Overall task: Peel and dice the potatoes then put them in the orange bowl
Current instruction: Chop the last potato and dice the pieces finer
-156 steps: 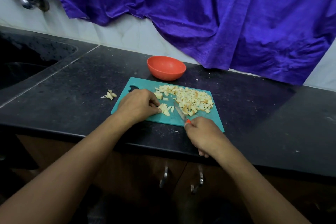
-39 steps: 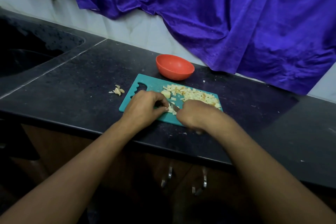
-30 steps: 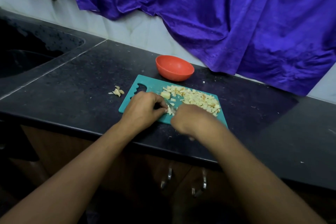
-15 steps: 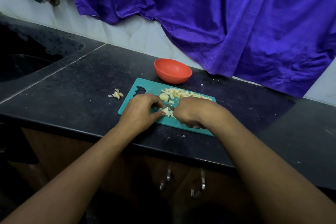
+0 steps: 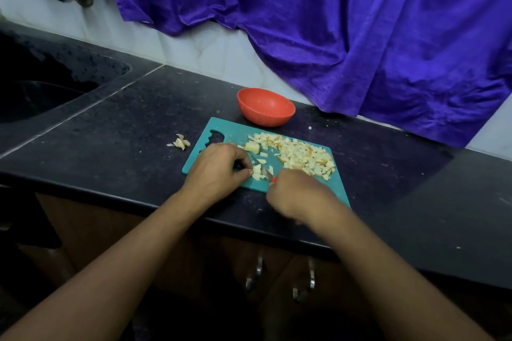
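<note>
"Pinching it that tightly, why?"

"The potato piece was small and, I judged, would have slid under the blade. My left hand had its fingers curled down on it to pin it to the teal cutting board."

"And the other hand?"

"My right hand was closed round the handle of the knife, with only a red tip of the handle showing. The blade lay just beside the piece."

"Where was the rest?"

"The diced potato sat heaped on the board's far right, out of the blade's way. One bigger chunk waited near my left knuckles. The orange bowl stood just beyond the board on the worktop, with nothing in it that I could see, handy for scraping into. A few pale scraps, peel probably, lay off the board's left edge."
</note>
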`<move>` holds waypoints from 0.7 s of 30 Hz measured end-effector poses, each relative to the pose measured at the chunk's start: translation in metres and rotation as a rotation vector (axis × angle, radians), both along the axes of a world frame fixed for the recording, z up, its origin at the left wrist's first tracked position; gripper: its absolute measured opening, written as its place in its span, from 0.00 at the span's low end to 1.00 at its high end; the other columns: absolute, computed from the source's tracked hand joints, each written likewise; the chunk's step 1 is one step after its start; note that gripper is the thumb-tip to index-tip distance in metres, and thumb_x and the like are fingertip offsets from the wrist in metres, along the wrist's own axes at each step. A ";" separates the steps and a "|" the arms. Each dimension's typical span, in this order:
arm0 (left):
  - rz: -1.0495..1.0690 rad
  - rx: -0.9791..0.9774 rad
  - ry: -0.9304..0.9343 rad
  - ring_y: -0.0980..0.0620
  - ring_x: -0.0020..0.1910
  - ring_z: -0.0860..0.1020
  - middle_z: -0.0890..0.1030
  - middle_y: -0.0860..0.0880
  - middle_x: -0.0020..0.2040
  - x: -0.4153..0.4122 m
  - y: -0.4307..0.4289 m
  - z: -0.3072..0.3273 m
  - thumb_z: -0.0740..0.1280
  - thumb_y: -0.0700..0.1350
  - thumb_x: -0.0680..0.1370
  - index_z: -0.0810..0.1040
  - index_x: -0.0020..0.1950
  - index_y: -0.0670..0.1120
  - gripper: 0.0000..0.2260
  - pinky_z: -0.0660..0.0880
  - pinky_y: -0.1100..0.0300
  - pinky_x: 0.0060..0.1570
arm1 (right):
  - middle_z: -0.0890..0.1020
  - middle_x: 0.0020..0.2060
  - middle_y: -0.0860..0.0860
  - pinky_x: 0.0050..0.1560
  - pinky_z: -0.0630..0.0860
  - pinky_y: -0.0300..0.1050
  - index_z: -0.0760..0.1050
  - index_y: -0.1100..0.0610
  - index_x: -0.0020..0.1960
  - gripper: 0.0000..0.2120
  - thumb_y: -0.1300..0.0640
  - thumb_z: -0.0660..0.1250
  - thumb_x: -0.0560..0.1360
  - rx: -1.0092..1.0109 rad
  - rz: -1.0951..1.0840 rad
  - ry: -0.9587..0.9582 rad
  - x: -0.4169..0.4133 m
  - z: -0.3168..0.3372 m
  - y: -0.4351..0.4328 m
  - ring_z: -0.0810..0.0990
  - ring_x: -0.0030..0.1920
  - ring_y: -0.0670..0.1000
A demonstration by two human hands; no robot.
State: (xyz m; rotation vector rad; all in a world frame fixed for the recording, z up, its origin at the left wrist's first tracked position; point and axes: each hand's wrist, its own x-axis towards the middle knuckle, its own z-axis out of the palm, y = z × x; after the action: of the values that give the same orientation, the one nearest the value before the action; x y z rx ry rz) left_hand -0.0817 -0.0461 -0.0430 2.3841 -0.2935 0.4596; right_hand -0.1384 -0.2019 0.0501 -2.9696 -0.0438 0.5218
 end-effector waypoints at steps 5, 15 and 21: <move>0.003 0.011 0.007 0.60 0.45 0.79 0.82 0.61 0.43 -0.002 0.000 0.001 0.77 0.48 0.74 0.84 0.43 0.56 0.04 0.81 0.52 0.50 | 0.75 0.30 0.53 0.23 0.64 0.30 0.75 0.60 0.44 0.14 0.56 0.56 0.83 -0.010 0.024 0.089 0.025 0.042 0.007 0.67 0.20 0.49; 0.016 0.003 0.009 0.61 0.46 0.80 0.83 0.60 0.44 -0.001 -0.002 0.002 0.76 0.46 0.74 0.86 0.43 0.54 0.03 0.81 0.53 0.52 | 0.79 0.60 0.55 0.48 0.72 0.50 0.74 0.57 0.67 0.16 0.52 0.61 0.82 -0.089 0.023 -0.078 -0.019 -0.017 0.021 0.78 0.57 0.56; 0.016 0.012 0.002 0.61 0.46 0.80 0.83 0.60 0.44 -0.003 -0.002 0.003 0.76 0.47 0.74 0.86 0.44 0.54 0.02 0.81 0.53 0.52 | 0.79 0.51 0.53 0.47 0.75 0.50 0.75 0.55 0.62 0.13 0.51 0.61 0.82 -0.025 0.006 -0.017 -0.014 -0.007 0.010 0.80 0.52 0.54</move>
State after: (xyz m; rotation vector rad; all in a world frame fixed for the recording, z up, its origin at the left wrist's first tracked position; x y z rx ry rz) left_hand -0.0852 -0.0481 -0.0401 2.3997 -0.2771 0.4635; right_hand -0.1525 -0.1923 0.0436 -2.9998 -0.0483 0.5012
